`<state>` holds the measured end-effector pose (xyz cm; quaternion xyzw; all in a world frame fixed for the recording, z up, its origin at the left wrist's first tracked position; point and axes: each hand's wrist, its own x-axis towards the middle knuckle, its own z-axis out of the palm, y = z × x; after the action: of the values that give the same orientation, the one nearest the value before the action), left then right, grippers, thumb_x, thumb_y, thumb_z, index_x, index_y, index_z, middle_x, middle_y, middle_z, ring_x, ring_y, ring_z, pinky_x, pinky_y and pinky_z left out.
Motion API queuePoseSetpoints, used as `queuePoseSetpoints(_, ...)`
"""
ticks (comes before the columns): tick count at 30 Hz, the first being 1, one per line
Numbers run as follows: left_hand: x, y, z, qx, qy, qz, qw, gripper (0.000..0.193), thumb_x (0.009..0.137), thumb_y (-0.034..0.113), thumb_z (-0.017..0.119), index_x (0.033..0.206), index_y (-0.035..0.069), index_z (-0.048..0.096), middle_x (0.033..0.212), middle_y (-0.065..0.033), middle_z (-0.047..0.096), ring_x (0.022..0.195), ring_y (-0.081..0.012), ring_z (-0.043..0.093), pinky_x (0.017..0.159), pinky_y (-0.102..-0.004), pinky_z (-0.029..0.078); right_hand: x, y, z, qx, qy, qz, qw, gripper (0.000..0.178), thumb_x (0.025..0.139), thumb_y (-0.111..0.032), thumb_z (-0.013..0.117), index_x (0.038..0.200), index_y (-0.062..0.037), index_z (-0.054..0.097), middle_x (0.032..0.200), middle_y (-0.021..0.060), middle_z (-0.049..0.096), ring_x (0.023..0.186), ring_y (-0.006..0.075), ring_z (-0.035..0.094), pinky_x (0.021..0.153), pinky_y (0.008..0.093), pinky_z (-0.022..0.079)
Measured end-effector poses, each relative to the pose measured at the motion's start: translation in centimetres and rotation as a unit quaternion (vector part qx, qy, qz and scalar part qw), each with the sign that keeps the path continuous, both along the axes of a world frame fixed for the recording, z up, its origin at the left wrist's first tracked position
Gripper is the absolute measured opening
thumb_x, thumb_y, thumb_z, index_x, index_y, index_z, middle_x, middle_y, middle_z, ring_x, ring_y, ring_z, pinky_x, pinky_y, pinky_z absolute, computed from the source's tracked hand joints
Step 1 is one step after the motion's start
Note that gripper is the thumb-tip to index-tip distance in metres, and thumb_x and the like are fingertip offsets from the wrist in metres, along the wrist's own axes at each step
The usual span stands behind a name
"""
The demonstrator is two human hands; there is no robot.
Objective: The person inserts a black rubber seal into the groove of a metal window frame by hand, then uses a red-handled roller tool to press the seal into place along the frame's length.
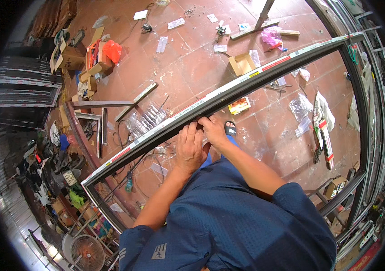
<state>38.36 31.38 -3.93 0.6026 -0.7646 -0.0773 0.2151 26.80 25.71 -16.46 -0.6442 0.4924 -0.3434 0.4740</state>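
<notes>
A large dark metal frame (287,67), like a door or window frame, stretches around me, its long bar slanting from lower left to upper right. White protective film with red patches covers that bar's outer face. Both hands meet at the bar's black inner edge, near its middle. My left hand (190,147) has its fingers bent and close together, tips against the edge. Just to its right, my right hand (213,131) is closed in a pinch at the same edge. Whatever lies between the fingertips is hidden in the dark groove.
Cardboard boxes (71,58), an orange bag (112,51) and stacked dark profiles (25,92) are at the left. A fan (87,254) stands lower left. On the tiled floor lie an open carton (242,64), a pink bag (271,37), clear plastic (300,107) and cables. Metal profiles line the right.
</notes>
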Motion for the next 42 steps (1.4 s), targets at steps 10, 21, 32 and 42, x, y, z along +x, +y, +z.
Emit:
queuePoseSetpoints(10, -2.2, -1.4, -0.4, -0.017, -0.004, 0.020, 1.000, 0.058, 0.074, 0.019, 0.087, 0.123, 0.001, 0.060, 0.140, -0.0232, 0.056, 0.124, -0.0424, 0.056, 0.104, -0.0512, 0.045, -2.7, -2.2, 0.6, -0.072, 0.066, 0.062, 0.993, 0.017, 0.090, -0.018, 0.064, 0.099, -0.0106, 0.076, 0.086, 0.0216, 0.072, 0.080, 0.0385, 0.071, 0.070, 0.0458, 0.054)
queuePoseSetpoints(21, -4.2, -2.1, 0.0, 0.000, -0.007, 0.042, 0.999, 0.060, 0.075, 0.019, 0.086, 0.126, -0.001, 0.061, 0.140, -0.0240, 0.056, 0.126, -0.0432, 0.054, 0.106, -0.0502, 0.045, -4.6, -4.6, 4.1, 0.286, -0.196, 0.019, 0.938, 0.025, 0.091, -0.022, 0.070, 0.099, -0.0004, 0.078, 0.085, 0.0174, 0.076, 0.074, 0.0237, 0.071, 0.067, 0.0391, 0.053)
queuePoseSetpoints(32, -5.9, -2.8, 0.6, 0.012, -0.031, 0.004, 0.999, 0.060, 0.077, 0.021, 0.085, 0.127, -0.001, 0.061, 0.144, -0.0237, 0.054, 0.128, -0.0439, 0.053, 0.109, -0.0511, 0.045, -6.8, -6.1, 6.2, 0.316, -0.243, 0.023, 0.917, 0.031, 0.100, -0.024, 0.067, 0.108, 0.0047, 0.076, 0.098, 0.0065, 0.076, 0.092, 0.0129, 0.066, 0.085, 0.0298, 0.052)
queuePoseSetpoints(42, -6.9, -4.1, 0.6, 0.031, -0.024, 0.025, 0.999, 0.063, 0.075, 0.022, 0.087, 0.128, 0.000, 0.061, 0.142, -0.0240, 0.055, 0.128, -0.0454, 0.053, 0.110, -0.0514, 0.044, -7.4, -6.1, 4.0, 0.227, -0.163, 0.027, 0.960, 0.025, 0.089, -0.024, 0.070, 0.104, -0.0053, 0.079, 0.088, 0.0186, 0.074, 0.086, 0.0299, 0.073, 0.074, 0.0411, 0.055)
